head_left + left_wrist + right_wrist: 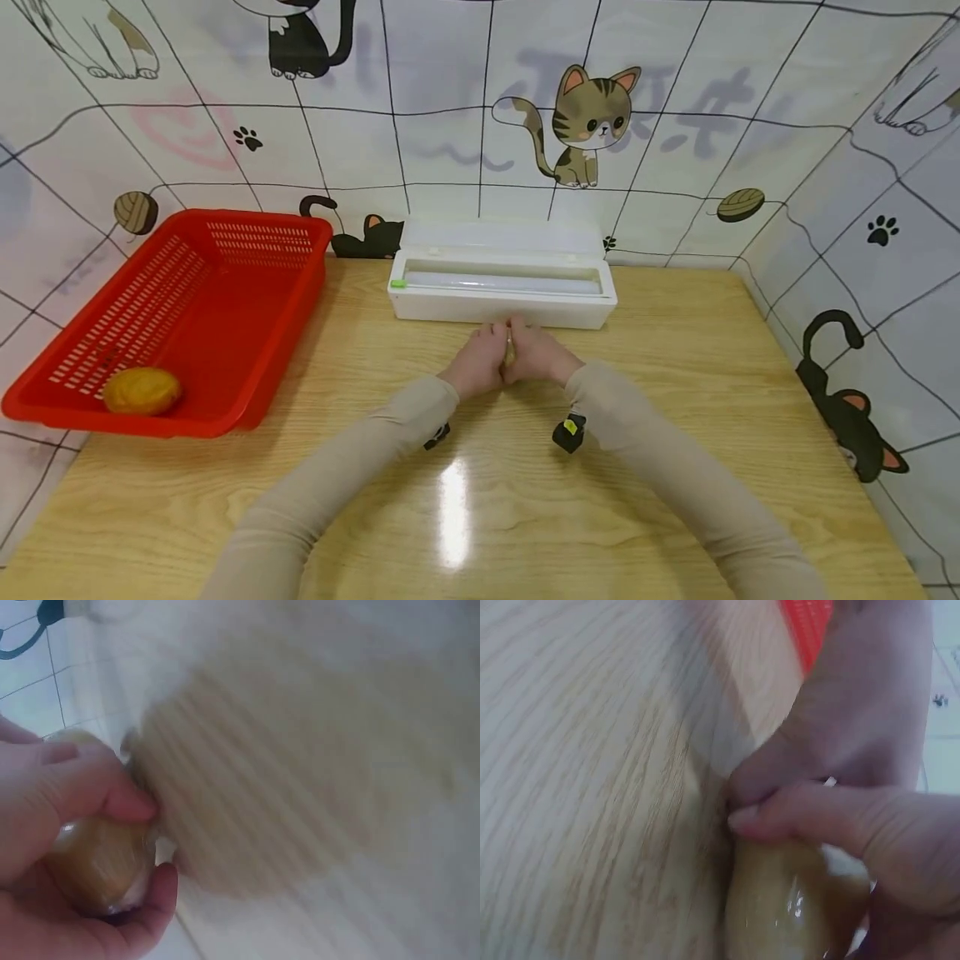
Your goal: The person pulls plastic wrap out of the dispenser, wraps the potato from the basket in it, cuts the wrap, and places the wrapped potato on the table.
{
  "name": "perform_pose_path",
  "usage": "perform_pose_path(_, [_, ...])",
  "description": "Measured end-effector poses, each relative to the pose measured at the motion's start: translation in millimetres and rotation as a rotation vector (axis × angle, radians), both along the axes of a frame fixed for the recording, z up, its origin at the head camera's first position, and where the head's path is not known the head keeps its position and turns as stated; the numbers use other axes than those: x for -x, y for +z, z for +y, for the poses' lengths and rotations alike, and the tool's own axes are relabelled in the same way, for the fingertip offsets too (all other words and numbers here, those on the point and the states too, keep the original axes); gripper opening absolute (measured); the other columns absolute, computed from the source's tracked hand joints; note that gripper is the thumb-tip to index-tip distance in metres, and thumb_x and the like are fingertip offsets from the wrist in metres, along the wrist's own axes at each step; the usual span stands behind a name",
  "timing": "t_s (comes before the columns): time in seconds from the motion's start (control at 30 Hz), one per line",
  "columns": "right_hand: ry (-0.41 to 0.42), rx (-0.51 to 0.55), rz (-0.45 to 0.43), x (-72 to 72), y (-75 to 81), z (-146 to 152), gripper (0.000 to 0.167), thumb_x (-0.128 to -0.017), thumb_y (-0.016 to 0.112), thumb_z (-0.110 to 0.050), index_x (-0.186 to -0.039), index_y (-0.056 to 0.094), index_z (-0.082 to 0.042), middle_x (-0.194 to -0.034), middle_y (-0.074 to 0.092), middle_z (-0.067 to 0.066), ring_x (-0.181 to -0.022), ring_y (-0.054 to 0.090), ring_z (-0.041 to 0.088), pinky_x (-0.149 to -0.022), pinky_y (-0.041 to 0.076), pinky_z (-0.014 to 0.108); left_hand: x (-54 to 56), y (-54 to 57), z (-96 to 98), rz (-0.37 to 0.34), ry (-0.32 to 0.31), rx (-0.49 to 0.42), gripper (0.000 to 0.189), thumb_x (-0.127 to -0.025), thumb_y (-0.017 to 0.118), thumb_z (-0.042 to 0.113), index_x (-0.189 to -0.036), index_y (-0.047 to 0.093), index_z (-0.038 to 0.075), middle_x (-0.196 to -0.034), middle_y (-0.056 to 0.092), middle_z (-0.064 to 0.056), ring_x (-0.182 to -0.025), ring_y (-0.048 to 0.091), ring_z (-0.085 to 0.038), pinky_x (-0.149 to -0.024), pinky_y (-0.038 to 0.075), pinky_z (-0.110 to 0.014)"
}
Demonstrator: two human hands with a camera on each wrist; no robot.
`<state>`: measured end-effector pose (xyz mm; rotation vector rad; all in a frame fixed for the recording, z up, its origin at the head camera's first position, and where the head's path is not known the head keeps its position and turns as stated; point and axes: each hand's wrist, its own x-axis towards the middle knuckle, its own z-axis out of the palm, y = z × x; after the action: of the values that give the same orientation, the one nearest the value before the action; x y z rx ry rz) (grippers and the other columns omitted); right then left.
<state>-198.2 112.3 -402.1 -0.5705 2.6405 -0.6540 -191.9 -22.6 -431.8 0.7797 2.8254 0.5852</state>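
Both hands meet in front of the white cling film box (502,310), close over the table. My left hand (480,362) and right hand (542,357) hold one yellow mango (101,859) between them, mostly hidden by the fingers in the head view. Clear, shiny film covers its skin in both wrist views. In the left wrist view, the left thumb and fingers curl round the mango. The right thumb presses over its top in the right wrist view, right beside the left hand.
A red plastic basket (258,367) stands at the left, with another yellow mango (142,391) in its near corner. The film box has its lid (510,237) raised at the back, showing the roll (502,282). Cat-printed sheeting (442,142) borders the wooden table (675,350).
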Motion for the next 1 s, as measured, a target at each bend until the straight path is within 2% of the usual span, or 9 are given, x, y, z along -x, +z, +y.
perform_pose_path(0.13, [-0.070,-0.116,0.069,-6.6,-3.3,-5.4,0.081,-0.066,0.087,-0.018,-0.124,0.039,0.012,-0.102,0.057,0.025,-0.096,0.056,0.038,-0.084,0.050,0.047,3.0,-1.5,-0.6,-0.079,0.020,-0.089,0.059,-0.074,0.082,0.012,-0.113,0.043,-0.009,-0.106,0.052,-0.024,-0.099,0.053,-0.036,-0.090,0.045,-0.043])
perform_pose_path(0.23, [-0.073,-0.174,0.154,-10.6,-9.3,-9.5,0.071,-0.066,0.087,-0.017,-0.117,0.046,0.010,-0.094,0.060,0.022,-0.091,0.058,0.038,-0.077,0.052,0.047,3.9,-2.5,-2.8,-0.123,0.033,-0.139,0.059,-0.072,0.082,0.008,-0.114,0.044,-0.008,-0.105,0.055,-0.022,-0.100,0.054,-0.035,-0.091,0.045,-0.042])
perform_pose_path(0.3, [-0.064,-0.191,0.219,-12.3,-13.4,-11.5,0.065,-0.067,0.086,-0.018,-0.114,0.048,0.007,-0.094,0.060,0.022,-0.091,0.057,0.038,-0.076,0.051,0.049,4.5,-4.3,-5.0,-0.130,0.036,-0.139,0.063,-0.070,0.084,0.006,-0.116,0.044,-0.008,-0.106,0.057,-0.021,-0.101,0.056,-0.034,-0.091,0.046,-0.040])
perform_pose_path(0.4, [-0.048,-0.190,0.289,-13.3,-17.6,-12.0,0.064,-0.070,0.085,-0.021,-0.116,0.049,0.005,-0.100,0.060,0.024,-0.095,0.056,0.039,-0.079,0.049,0.051,4.5,-4.0,-7.4,-0.133,0.048,-0.132,0.071,-0.066,0.085,0.004,-0.121,0.042,-0.008,-0.110,0.058,-0.021,-0.104,0.057,-0.034,-0.093,0.046,-0.040])
perform_pose_path(0.5, [-0.036,-0.142,0.276,-14.0,-18.1,-9.6,0.069,-0.070,0.085,-0.018,-0.123,0.046,0.003,-0.105,0.057,0.024,-0.098,0.054,0.039,-0.085,0.046,0.052,5.4,-0.7,-7.6,-0.130,0.028,-0.131,0.078,-0.066,0.087,0.006,-0.126,0.040,-0.008,-0.117,0.056,-0.022,-0.109,0.055,-0.035,-0.096,0.044,-0.039])
perform_pose_path(0.7, [-0.035,0.000,0.166,-16.2,-16.2,-6.4,0.087,-0.072,0.085,-0.017,-0.135,0.033,0.012,-0.113,0.052,0.030,-0.105,0.052,0.041,-0.093,0.044,0.049,9.1,4.9,-9.0,-0.111,-0.018,-0.114,0.077,-0.065,0.089,0.011,-0.125,0.043,-0.006,-0.113,0.059,-0.019,-0.106,0.058,-0.032,-0.094,0.046,-0.037])
perform_pose_path(0.83, [-0.097,0.025,0.122,-14.2,-16.9,-3.6,0.086,-0.067,0.087,-0.018,-0.128,0.037,0.015,-0.115,0.052,0.029,-0.107,0.054,0.040,-0.095,0.045,0.045,8.0,5.8,-9.4,-0.111,-0.027,-0.118,0.074,-0.065,0.088,0.012,-0.121,0.045,-0.007,-0.109,0.056,-0.018,-0.102,0.056,-0.032,-0.090,0.047,-0.039])
perform_pose_path(0.9, [-0.101,0.029,0.107,-12.1,-16.6,-1.5,0.080,-0.064,0.089,-0.016,-0.122,0.042,0.011,-0.110,0.056,0.024,-0.102,0.057,0.037,-0.091,0.047,0.043,5.9,6.4,-9.5,-0.113,-0.023,-0.135,0.072,-0.064,0.089,0.011,-0.118,0.045,-0.007,-0.104,0.055,-0.017,-0.097,0.056,-0.030,-0.085,0.049,-0.038])
perform_pose_path(1.0, [-0.063,0.052,0.076,-9.5,-15.4,1.9,0.074,-0.060,0.091,-0.012,-0.117,0.047,0.007,-0.103,0.059,0.018,-0.095,0.059,0.033,-0.086,0.049,0.042,2.1,7.4,-9.6,-0.123,-0.020,-0.157,0.072,-0.062,0.089,0.008,-0.116,0.044,-0.007,-0.100,0.054,-0.015,-0.091,0.054,-0.028,-0.079,0.050,-0.037])
